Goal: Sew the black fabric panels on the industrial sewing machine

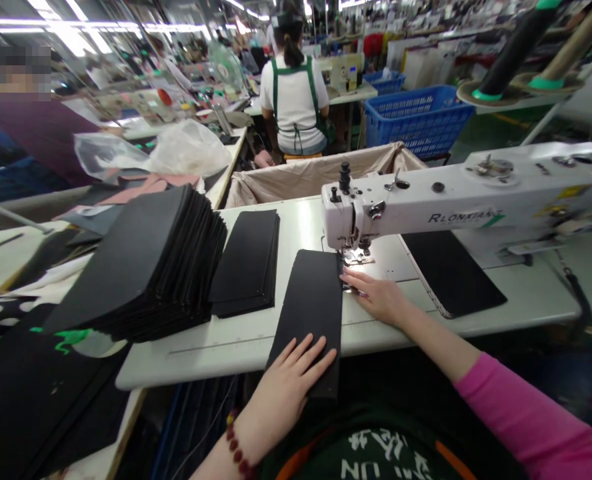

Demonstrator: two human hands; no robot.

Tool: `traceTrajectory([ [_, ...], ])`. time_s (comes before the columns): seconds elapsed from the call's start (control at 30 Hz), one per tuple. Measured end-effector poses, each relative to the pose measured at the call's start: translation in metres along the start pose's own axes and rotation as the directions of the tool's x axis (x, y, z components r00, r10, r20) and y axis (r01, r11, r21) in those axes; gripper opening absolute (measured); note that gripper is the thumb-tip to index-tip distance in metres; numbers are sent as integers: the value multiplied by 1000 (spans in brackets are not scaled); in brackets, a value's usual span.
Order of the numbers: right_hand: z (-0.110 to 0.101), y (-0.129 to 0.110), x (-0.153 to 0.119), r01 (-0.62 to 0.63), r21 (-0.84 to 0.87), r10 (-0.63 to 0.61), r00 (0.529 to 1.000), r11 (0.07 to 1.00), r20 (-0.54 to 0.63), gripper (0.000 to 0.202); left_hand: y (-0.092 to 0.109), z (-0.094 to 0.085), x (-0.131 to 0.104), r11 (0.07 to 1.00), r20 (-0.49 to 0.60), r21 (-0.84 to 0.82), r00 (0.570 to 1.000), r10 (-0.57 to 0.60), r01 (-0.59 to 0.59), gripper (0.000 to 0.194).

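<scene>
A long black panel (312, 293) lies on the sewing table, its right edge at the needle of a white sewing machine (411, 207). My left hand (296, 373) rests flat on the panel's near end, fingers spread. That end hangs past the table's front edge. Beside the needle, my right hand (376, 292) lies with its fingers stretched out and fingertips touching the panel's right edge. Left of the panel sits a low pile of black panels (246, 257). Another black piece (451, 273) lies under the machine arm on the right.
A tall stack of black panels (126, 247) stands at the left. Beyond the table hangs a beige cloth bin (276, 183). A blue basket (419, 117) is farther back. A person in a green apron (296, 93) sits ahead, and another in purple (36, 127) is at left. Thread cones (513, 53) stand upper right.
</scene>
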State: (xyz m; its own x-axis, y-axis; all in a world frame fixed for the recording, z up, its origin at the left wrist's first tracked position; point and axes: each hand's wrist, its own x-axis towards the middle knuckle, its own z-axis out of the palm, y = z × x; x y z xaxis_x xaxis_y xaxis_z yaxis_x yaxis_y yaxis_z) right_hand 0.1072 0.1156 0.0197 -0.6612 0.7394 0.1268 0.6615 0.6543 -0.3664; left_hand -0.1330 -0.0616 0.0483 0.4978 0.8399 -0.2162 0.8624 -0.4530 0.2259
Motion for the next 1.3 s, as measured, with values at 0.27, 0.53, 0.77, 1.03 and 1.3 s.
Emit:
traceTrajectory([
  [0.27, -7, -29, -82, -65, 38, 60, 992, 997, 109, 41, -44, -43, -67, 999, 98, 12, 994, 43, -44, 85],
  [0.53, -14, -8, -147, -270, 464, 380, 910, 844, -163, 29, 11, -22, 26, 969, -113, -221, 984, -141, 113, 63],
  [0.77, -12, 7, -177, -558, 329, 604, 795, 762, -49, 25, 87, 25, 140, 975, -371, -220, 926, -72, -12, 20],
  [1.03, -10, 0, -169, -502, 251, 514, 858, 828, 21, 17, 88, 28, 147, 962, -404, -272, 909, -105, -10, 11],
  [1.3, -18, 4, -158, -484, 177, 488, 872, 857, 21, 17, 89, 29, 151, 982, -318, -187, 946, -59, -1, 13],
])
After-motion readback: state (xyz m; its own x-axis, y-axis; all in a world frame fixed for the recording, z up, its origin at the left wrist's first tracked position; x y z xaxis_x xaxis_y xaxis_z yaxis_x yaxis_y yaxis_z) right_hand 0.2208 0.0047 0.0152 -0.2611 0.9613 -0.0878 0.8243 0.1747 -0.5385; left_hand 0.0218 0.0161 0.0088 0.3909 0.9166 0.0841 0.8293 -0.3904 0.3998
